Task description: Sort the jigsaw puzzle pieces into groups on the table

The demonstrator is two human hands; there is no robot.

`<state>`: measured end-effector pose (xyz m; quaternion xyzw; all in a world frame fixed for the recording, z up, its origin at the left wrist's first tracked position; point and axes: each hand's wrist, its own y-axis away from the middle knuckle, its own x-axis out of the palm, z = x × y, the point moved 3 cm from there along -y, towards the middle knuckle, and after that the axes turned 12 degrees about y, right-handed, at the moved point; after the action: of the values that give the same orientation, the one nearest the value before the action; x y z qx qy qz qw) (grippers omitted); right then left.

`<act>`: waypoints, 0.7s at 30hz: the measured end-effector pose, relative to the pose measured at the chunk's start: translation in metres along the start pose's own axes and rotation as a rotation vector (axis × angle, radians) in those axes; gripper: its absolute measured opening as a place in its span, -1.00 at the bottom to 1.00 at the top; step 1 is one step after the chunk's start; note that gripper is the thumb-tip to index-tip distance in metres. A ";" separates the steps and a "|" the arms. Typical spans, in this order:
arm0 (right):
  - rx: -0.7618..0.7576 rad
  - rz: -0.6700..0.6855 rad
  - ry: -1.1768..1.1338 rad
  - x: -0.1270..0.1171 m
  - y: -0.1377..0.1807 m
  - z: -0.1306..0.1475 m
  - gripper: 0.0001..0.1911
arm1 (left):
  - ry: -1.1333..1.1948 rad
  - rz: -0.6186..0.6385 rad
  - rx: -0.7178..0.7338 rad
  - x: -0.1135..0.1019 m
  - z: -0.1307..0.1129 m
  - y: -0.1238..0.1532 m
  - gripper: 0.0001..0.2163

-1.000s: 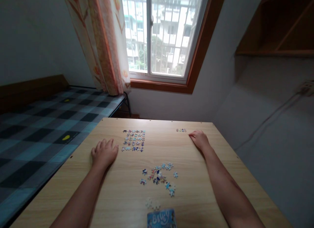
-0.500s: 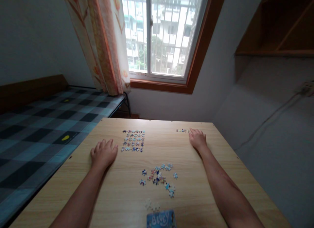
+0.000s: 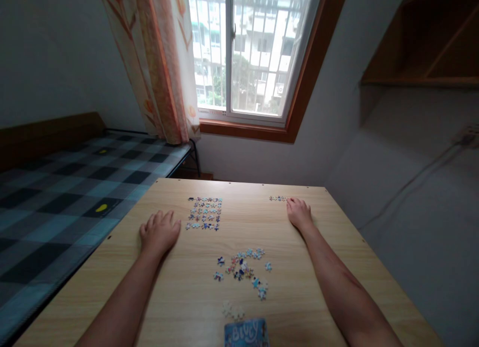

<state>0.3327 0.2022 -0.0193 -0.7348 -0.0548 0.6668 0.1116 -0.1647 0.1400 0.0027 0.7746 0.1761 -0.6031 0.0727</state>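
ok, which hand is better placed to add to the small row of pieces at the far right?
Probably right. The right hand lies flat with its fingertips at the small row. The left hand rests across the table, beside the grid of pieces.

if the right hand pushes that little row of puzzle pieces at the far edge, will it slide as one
Probably not. The row of pieces by the right hand looks thin and light, so it likely slides easily on the smooth table, but may buckle or break apart.
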 end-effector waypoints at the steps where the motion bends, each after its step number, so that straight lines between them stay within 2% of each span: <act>1: 0.003 -0.005 -0.004 -0.001 0.001 0.000 -0.57 | -0.001 -0.002 -0.002 0.001 0.001 0.000 -0.43; 6: 0.015 -0.044 -0.040 -0.011 0.005 0.002 -0.56 | 0.005 -0.025 0.008 0.005 0.003 -0.001 -0.44; 9: -0.081 -0.111 -0.108 -0.028 0.011 0.015 -0.59 | 0.011 -0.021 0.004 0.004 0.002 0.001 -0.44; 12: -0.401 -0.230 -0.298 -0.056 0.028 0.053 -0.69 | 0.021 -0.009 -0.002 0.003 0.000 0.004 -0.44; 14: -0.696 -0.201 -0.424 -0.073 0.049 0.089 -0.73 | 0.025 0.000 -0.004 0.002 -0.001 0.005 -0.43; 16: -0.909 -0.131 -0.474 -0.088 0.075 0.123 -0.75 | 0.028 -0.001 0.000 0.002 -0.001 0.006 -0.43; 18: -1.040 -0.077 -0.470 -0.097 0.100 0.149 -0.78 | 0.030 -0.009 0.003 0.001 -0.001 0.007 -0.43; 21: -1.120 -0.055 -0.412 -0.103 0.125 0.171 -0.76 | 0.022 -0.012 0.007 0.001 -0.002 0.007 -0.44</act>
<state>0.1440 0.0732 0.0358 -0.5358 -0.4376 0.6620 -0.2884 -0.1598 0.1341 0.0012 0.7803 0.1791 -0.5958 0.0645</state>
